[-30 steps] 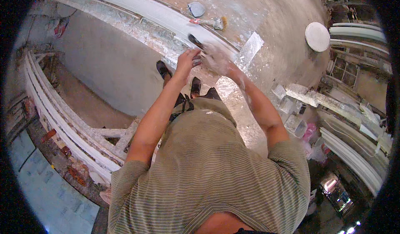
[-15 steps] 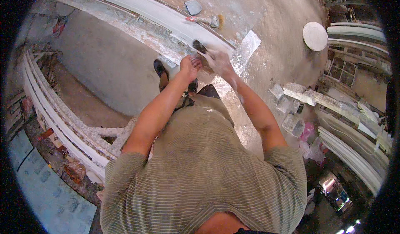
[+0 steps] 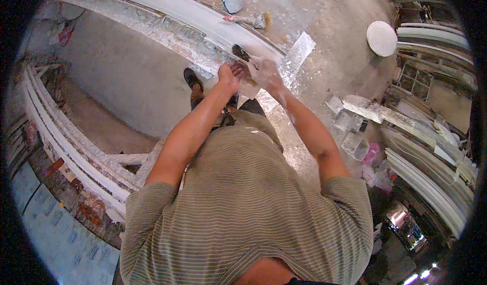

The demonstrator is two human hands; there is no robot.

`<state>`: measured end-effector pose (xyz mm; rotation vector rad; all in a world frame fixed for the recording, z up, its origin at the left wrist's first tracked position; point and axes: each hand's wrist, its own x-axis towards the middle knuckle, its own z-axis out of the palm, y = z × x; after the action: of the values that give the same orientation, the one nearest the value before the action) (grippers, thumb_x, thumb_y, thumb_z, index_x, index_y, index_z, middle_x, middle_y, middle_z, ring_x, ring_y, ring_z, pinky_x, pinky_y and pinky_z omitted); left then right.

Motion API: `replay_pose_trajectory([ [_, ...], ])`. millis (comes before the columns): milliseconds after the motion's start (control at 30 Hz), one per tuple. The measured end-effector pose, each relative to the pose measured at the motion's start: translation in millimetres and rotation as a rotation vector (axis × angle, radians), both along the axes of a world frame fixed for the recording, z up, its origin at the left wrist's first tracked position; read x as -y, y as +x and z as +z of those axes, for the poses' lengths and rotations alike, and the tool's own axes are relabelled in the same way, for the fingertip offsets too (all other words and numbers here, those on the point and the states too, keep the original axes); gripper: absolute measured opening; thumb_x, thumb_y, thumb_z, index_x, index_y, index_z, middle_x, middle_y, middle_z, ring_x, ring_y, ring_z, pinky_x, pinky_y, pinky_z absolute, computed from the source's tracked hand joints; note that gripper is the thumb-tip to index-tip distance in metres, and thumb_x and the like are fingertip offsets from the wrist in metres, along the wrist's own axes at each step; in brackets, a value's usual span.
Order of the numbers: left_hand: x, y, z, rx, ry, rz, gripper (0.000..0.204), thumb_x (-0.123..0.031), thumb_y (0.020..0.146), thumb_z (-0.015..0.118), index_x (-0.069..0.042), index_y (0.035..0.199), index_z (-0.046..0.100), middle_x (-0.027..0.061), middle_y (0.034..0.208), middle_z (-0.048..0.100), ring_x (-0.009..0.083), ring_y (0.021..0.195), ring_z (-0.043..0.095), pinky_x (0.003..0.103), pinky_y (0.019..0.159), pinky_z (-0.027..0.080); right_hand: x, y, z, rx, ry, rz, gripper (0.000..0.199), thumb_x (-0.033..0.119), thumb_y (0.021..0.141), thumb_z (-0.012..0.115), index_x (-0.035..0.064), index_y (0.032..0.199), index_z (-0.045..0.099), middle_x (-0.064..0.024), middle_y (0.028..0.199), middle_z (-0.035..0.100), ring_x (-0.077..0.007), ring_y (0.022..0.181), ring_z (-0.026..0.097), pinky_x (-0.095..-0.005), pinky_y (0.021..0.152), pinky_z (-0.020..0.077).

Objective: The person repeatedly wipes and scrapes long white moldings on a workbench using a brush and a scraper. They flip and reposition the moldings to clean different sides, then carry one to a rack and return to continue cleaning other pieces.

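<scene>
My right hand (image 3: 265,74), coated in white powder, is closed over the near end of the long white moulding (image 3: 215,25). A dark oblong piece (image 3: 240,52) with a rounded end sticks out past its fingers; its kind is unclear. My left hand (image 3: 230,77) is beside it, almost touching, with its fingers curled inward at the moulding's edge. What those fingers hold, if anything, is hidden. A pale flat patch (image 3: 248,88) shows just below the two hands. Farther up the moulding lies a paintbrush (image 3: 248,20) with a red-and-white handle and tan bristles.
Beyond the brush is a grey-blue lump (image 3: 232,4). A shiny sheet (image 3: 298,57) lies right of the moulding's end. A round white disc (image 3: 382,38), pale blocks (image 3: 355,146) and stacked mouldings (image 3: 423,186) are on the right. White rails (image 3: 71,143) curve along the left.
The view has shifted slightly. My right hand and the dark piece have turned a little, and the fingers have drawn closer to my left hand. The brush lies as before.
</scene>
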<state>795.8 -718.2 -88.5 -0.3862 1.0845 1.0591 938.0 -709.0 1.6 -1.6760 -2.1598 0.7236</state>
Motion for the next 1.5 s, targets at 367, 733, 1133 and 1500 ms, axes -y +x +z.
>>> replay_pose_trajectory([
  [367,-19.6,-20.1,3.8,-0.255,-0.003,0.219,0.012,-0.021,0.088,0.054,-0.011,0.085,0.047,0.0013,0.079,0.046,0.015,0.071,0.046,0.031,0.07,0.041,-15.2,-46.9,9.2,0.051,-0.167,-0.103,0.023,0.023,0.087,0.057,0.002,0.093,0.064,-0.0253,0.088,0.063,-0.0431,0.082,0.06,-0.0499,0.075,0.0478],
  [733,-57.5,-70.8,5.3,-0.513,0.182,0.27,0.037,-0.026,0.093,0.046,0.0,0.119,0.053,0.0134,0.118,0.055,0.0242,0.104,0.053,0.04,0.093,0.042,-27.9,-75.5,-19.3,0.099,0.04,-0.027,0.026,0.025,0.087,0.057,0.0001,0.091,0.064,-0.0232,0.082,0.064,-0.0443,0.078,0.06,-0.0505,0.074,0.0479],
  [1133,-67.7,-88.5,-32.5,-0.992,0.216,-0.198,0.042,-0.009,0.082,0.054,-0.003,0.123,0.056,0.0153,0.104,0.055,0.0316,0.101,0.054,0.039,0.089,0.045,-35.3,-106.6,-42.4,0.253,0.357,0.113,0.03,0.031,0.09,0.054,0.0022,0.09,0.063,-0.02,0.085,0.064,-0.0398,0.081,0.061,-0.0482,0.071,0.048],
  [1500,-47.4,-127.9,-15.4,-1.582,0.53,-0.623,0.025,-0.014,0.083,0.065,-0.002,0.104,0.068,0.0214,0.087,0.064,0.0381,0.082,0.062,0.041,0.077,0.05,70.9,99.5,15.1,0.332,0.108,0.205,0.032,0.026,0.09,0.06,0.025,0.122,0.061,-0.0095,0.108,0.063,-0.0286,0.093,0.065,-0.0434,0.074,0.0555],
])
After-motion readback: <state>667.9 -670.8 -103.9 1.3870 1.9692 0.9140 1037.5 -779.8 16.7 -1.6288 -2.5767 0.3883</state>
